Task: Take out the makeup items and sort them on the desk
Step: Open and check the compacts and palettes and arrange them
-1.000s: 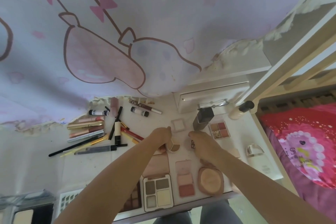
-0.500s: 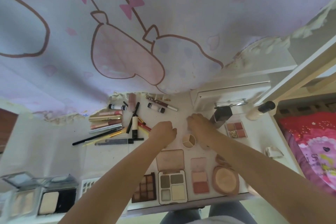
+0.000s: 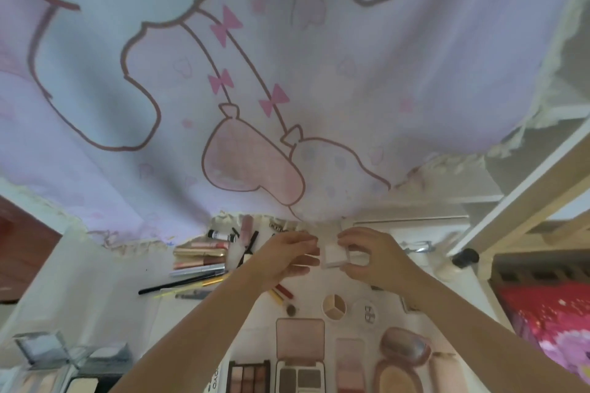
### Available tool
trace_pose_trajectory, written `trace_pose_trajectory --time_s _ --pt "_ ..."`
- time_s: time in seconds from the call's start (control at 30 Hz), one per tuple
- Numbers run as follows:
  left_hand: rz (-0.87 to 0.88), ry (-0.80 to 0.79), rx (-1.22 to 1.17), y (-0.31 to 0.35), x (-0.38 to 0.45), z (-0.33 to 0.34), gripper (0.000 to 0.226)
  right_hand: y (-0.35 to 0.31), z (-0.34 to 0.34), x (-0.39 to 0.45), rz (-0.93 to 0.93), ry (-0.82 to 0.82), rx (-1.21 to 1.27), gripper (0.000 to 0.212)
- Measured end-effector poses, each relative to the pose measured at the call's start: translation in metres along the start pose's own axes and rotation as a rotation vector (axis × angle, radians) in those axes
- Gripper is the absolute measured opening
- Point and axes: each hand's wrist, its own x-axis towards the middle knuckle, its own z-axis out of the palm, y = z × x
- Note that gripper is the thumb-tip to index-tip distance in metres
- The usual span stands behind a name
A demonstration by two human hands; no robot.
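A small square white compact point(image 3: 333, 254) is lifted above the desk between both hands. My left hand point(image 3: 289, 257) pinches its left side and my right hand point(image 3: 370, 254) grips its right side. Below them on the white desk point(image 3: 105, 281) lie a round three-part palette point(image 3: 334, 307) and its clear round lid point(image 3: 367, 313). Along the near edge sit open eyeshadow palettes point(image 3: 300, 357), a blush palette point(image 3: 350, 364) and a pink powder compact point(image 3: 403, 360). Lipsticks, pencils and tubes point(image 3: 201, 260) lie grouped at the left.
A lilac cartoon-print curtain point(image 3: 255, 89) hangs over the back of the desk. Square powder compacts point(image 3: 48, 360) sit at the near left. A bottle with a black cap point(image 3: 456, 262) lies at the right, beside a wooden bed frame point(image 3: 526, 201) and red bedding point(image 3: 549, 322).
Both hands left the round palette on the desk, moved to the back and picked up the square white compact together. The camera tilted upward.
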Motion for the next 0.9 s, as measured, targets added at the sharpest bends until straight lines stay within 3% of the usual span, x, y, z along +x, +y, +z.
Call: trace_pose_trajectory --time_s 0.23,0.4,0.5,0.6,0.77,0.9 --pt "0.152 -0.043 0.037 0.029 -0.024 0.018 0.019 -0.015 -0.027 -0.009 -0.127 0.097 0.269 0.039" --pt "0.259 -0.072 -0.039 0.039 -0.044 0.026 0.020 -0.033 -0.042 -0.022 -0.210 0.172 0.326 0.034" --pt "0.344 -0.082 0.047 0.042 -0.054 0.032 0.028 -0.038 -0.051 -0.025 -0.190 0.192 0.372 0.029" --pt "0.423 -0.034 0.199 0.039 -0.061 0.040 0.039 -0.041 -0.053 -0.032 -0.173 0.198 0.457 0.037" --pt "0.485 -0.016 0.094 0.034 -0.064 0.049 0.038 -0.044 -0.054 -0.040 -0.144 0.221 0.569 0.052" --pt "0.494 -0.044 0.036 0.030 -0.064 0.054 0.036 -0.042 -0.054 -0.045 -0.132 0.220 0.587 0.051"
